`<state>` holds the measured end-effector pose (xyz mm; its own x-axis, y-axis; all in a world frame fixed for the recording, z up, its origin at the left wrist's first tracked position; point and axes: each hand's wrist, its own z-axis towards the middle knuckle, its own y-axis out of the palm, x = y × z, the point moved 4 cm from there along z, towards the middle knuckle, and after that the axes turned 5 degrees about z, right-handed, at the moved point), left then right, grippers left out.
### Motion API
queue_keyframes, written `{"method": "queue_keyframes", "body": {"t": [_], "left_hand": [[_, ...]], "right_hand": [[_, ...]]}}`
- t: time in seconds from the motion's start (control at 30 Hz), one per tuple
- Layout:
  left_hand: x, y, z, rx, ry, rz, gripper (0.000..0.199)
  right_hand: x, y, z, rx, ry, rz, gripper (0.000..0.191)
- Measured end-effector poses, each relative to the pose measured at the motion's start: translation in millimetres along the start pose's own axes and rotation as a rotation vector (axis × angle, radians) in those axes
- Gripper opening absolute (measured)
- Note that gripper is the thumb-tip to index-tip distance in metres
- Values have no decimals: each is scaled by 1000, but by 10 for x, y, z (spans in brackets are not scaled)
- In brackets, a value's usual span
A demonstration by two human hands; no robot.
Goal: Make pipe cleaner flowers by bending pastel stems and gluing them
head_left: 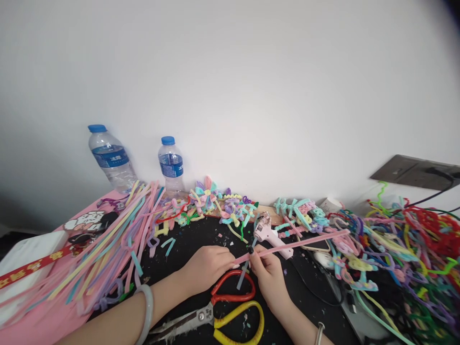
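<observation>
A pink pipe cleaner (305,241) stretches between my two hands, its long free end pointing up to the right. My left hand (212,264) pinches its left end, fingers closed. My right hand (268,273) grips it a little further along between thumb and fingers. Just below the hands lie scissors (205,315) with one red and one yellow handle, blades to the left. A pale pink glue gun (269,235) rests behind my right hand, and a translucent glue stick (242,275) shows between the hands, passing over the red handle.
Loose pastel pipe cleaners (108,239) spread over the left side. Finished pipe-cleaner flowers (206,191) line the back. Two water bottles (171,165) stand against the wall. A colourful heap of bent pipe cleaners (406,254) covers the right, below a wall socket (413,171). A black cord (312,286) crosses the mat.
</observation>
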<state>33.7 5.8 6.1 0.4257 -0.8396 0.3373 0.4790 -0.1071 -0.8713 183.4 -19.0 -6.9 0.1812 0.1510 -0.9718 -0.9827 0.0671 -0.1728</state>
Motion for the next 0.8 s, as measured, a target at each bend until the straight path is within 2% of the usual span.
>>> {"method": "queue_keyframes", "body": {"t": [0.13,0.47,0.63,0.8], "left_hand": [[-42,-48,-13,89,-98,-14,33],[-74,-76,-29,177,-160,-8,35],[-79,-71,-18,133,-153,-18,34],[-73,-58,-4,76,-149,-59,30]], "right_hand": [[-51,-12,-4,5,-15,8,34],[-171,16,-16,-69,-22,-57,37],[-103,6,-30,-50,9,11,35],[-74,-13,-21,17,30,126,20]]}}
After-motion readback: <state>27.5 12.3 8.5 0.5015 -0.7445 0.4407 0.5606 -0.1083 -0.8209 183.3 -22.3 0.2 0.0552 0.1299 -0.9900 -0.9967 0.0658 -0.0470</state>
